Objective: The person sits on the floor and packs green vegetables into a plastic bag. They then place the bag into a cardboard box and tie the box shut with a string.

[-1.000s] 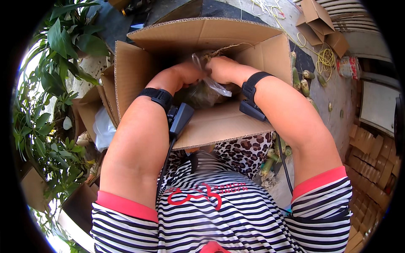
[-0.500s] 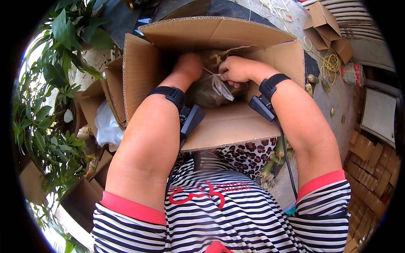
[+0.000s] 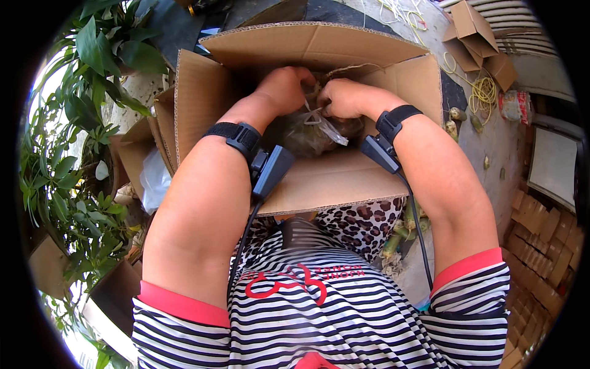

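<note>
An open cardboard box stands in front of me with its flaps up. Inside it lies a clear plastic bag with dark, brownish contents I cannot make out. Its gathered neck and loose end rise between my hands. My right hand is closed, pinching the bag at its neck. Just left of it, my left hand has its fingers curled around a strand of the bag's plastic; the fingertips are partly hidden. Behind the hands, a thin dry stem or cord runs along the box's far inner wall.
Leafy green plants grow along the left. More cardboard boxes and a white plastic bag stand beside the box. On the right are a coil of yellow cord, small boxes, stacked flattened cardboard and several pale root vegetables.
My left hand has come up from deeper in the box and moved toward the bag's neck, beside my right hand. My right hand has barely moved. The box has shifted slightly left.
</note>
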Demonstrator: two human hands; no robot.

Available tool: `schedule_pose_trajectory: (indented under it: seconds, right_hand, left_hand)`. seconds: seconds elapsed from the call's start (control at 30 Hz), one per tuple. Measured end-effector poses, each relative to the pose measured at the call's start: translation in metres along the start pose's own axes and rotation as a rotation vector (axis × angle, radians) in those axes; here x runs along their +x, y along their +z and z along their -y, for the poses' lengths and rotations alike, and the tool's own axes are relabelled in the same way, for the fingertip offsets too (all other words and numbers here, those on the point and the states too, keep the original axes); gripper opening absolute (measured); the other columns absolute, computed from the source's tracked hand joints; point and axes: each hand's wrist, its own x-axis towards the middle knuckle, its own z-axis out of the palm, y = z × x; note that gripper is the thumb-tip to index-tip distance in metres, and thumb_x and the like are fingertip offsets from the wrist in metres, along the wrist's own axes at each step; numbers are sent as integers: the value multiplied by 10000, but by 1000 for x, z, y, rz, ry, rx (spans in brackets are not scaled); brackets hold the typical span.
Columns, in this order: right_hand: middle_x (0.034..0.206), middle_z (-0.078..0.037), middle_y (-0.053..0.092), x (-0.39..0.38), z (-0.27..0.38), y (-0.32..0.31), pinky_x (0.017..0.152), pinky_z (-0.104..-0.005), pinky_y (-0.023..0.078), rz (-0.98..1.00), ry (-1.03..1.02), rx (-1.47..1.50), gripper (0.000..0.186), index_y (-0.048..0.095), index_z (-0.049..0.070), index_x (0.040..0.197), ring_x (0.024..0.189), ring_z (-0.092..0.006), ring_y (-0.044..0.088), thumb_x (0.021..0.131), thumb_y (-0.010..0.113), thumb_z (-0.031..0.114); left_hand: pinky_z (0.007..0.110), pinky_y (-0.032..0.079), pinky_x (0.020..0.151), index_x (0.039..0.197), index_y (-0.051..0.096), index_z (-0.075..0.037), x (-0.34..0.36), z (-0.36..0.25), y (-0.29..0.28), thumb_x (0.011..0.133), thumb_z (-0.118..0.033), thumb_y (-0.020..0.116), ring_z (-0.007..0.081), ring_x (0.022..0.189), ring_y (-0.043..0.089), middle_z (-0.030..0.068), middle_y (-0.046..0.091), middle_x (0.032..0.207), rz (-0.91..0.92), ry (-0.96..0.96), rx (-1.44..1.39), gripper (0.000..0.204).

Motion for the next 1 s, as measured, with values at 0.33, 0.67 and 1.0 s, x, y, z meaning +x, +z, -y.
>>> schedule_pose_trajectory:
  seconds: [0.33,0.67,1.0]
  right_hand:
    - [739,-114,670,2,-3,1,593,-350,510,21,-26,44,248,689,38,1068,619,-198,647,842,626,118]
    - [984,-200,690,10,-14,17,831,-412,502,-274,-161,-48,318,656,43,1141,944,-357,655,834,618,121]
    - [1032,-188,683,4,-6,7,846,-410,496,32,-32,-168,338,675,89,1113,1000,-351,639,777,639,102]
  left_hand:
    - [396,517,833,1060,707,-119,1,22,22,864,-165,579,344,923,665,170,686,1036,331,41,264,239]
    - [311,379,578,1039,661,-93,-3,-18,-32,893,-233,609,163,630,426,26,559,789,197,-545,-500,209]
    - [294,362,600,882,591,-119,5,-3,-16,932,-250,592,133,677,425,-26,479,727,-128,-668,-1191,140]
